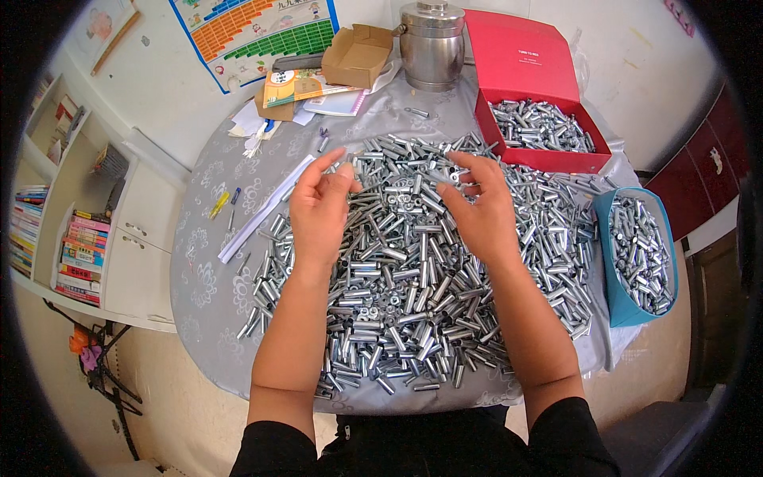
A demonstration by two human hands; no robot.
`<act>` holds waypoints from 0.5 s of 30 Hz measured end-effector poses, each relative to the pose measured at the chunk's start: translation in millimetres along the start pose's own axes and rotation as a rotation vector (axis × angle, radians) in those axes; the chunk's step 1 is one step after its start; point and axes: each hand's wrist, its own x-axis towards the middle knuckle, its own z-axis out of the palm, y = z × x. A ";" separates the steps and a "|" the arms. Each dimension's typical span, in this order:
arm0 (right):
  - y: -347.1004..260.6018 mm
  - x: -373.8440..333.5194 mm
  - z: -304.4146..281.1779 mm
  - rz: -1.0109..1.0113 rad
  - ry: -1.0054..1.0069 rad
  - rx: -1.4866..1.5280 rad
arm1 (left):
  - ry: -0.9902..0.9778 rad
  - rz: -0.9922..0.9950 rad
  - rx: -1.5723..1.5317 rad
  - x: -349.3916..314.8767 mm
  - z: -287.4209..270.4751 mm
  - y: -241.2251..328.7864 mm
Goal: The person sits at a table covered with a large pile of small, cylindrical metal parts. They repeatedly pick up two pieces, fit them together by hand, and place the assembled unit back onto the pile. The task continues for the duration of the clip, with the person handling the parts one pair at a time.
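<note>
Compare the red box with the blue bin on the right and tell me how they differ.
The red box has straight sides and square corners; the blue bin has rounded ones. The red box has a raised lid, while no lid shows on the blue bin. The red box stands farther from the camera; the blue bin is nearer, by the table's right edge. Both hold heaped silver metal parts.

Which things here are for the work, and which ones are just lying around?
Seem part of the work:
- metal sleeve bolts, near the left hand and right hand
- red box and blue bin, holding metal pieces

Probably just lying around:
- lidded steel pot
- open cardboard box
- long white strip
</note>
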 end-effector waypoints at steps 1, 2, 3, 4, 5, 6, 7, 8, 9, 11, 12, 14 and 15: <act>-0.4 0.7 -3.2 0.044 -0.135 0.037 | 0.023 -0.014 -0.005 -1.0 0.7 4.4; 1.1 1.4 -8.0 0.089 -0.270 0.073 | 0.046 -0.028 -0.010 -1.5 1.0 6.8; 2.0 2.1 -12.4 0.133 -0.405 0.110 | 0.054 -0.017 -0.021 -1.2 0.9 6.6; 0.7 3.0 -16.2 0.069 -0.525 0.130 | 0.062 -0.006 -0.030 -0.6 0.2 5.6; -2.0 4.3 -20.5 0.004 -0.645 0.149 | 0.070 0.006 -0.039 -0.1 -0.6 4.6; -4.4 5.1 -22.9 -0.062 -0.764 0.169 | 0.072 0.013 -0.042 0.2 -1.2 3.8; -6.2 5.1 -24.0 -0.106 -0.871 0.165 | 0.074 0.021 -0.046 0.6 -1.6 2.9; -8.0 4.1 -24.8 -0.151 -0.978 0.160 | 0.076 0.029 -0.049 0.9 -2.0 2.0; -9.2 2.5 -25.0 -0.196 -1.085 0.154 | 0.076 0.035 -0.050 1.0 -2.6 0.8; -10.2 -2.6 -23.3 -0.225 -1.131 0.102 | 0.071 0.047 -0.052 2.1 -2.5 -1.4; -10.7 -4.2 -22.6 -0.279 -1.131 0.040 | 0.073 0.051 -0.046 2.2 -2.1 -1.0; -12.5 -8.3 -21.2 -0.336 -1.138 -0.052 | 0.081 0.058 -0.032 1.3 -2.3 0.5; -13.3 -10.5 -20.7 -0.340 -1.143 -0.085 | 0.079 0.061 -0.038 1.4 -2.5 0.4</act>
